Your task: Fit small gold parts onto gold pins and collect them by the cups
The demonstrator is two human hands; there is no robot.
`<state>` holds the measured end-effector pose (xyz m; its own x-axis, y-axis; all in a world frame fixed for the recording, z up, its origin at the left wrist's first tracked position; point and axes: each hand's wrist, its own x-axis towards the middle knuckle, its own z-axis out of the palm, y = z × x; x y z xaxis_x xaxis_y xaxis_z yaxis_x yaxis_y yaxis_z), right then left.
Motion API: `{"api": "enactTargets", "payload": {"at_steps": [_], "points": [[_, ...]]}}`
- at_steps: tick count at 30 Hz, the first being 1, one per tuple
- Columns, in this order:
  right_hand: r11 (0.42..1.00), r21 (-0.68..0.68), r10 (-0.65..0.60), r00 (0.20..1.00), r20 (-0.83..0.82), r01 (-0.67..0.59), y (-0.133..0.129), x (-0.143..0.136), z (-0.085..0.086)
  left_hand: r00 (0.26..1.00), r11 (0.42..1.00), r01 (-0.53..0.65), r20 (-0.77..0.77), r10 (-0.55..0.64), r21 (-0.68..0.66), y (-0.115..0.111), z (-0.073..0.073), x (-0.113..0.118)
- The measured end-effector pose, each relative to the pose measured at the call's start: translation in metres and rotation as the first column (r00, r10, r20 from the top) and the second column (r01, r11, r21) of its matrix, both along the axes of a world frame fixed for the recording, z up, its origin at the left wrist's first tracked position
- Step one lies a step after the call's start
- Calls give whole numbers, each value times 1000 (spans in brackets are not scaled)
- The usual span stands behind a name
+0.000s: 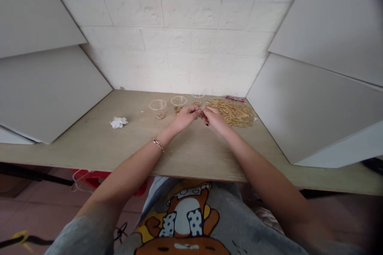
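My left hand (188,114) and my right hand (211,117) meet over the middle of the table, their fingers pinched together around something too small to make out. A large pile of thin tan sticks (235,112) lies just beyond and to the right of my right hand. Three round clear containers stand behind my left hand, among them one at the left (157,104) and one in the middle (178,101). Small gold-coloured pieces (160,116) sit in front of the left container, and others are partly hidden behind my left hand.
Crumpled white tissue (119,122) lies on the left part of the wooden table (131,147). A red tube (235,99) rests behind the stick pile. Grey panels (50,91) stand on both sides, with a white brick-patterned wall (176,44) at the back.
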<state>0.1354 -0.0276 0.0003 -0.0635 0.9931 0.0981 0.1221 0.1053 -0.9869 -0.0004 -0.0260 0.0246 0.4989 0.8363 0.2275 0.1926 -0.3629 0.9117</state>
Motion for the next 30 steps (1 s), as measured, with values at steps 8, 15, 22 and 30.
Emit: {"api": "enactTargets", "payload": {"at_steps": [8, 15, 22, 30], "points": [[970, 204, -160, 979, 129, 132, 1, -4, -9, 999, 996, -17, 49, 22, -91, 3, -4, 1], [941, 299, -222, 954, 202, 156, 2, -2, -9, 998, 996, -33, 48, 37, -87, 3, -6, 2], [949, 266, -216, 964, 154, 170, 1, -2, -7, 996, 997, -67, 50, 69, -38, 3, -5, 2], [992, 86, -80, 985, -155, 94, -3, -3, -3, 992, 994, -95, 75, 98, -50, 8, -9, -1]]}}
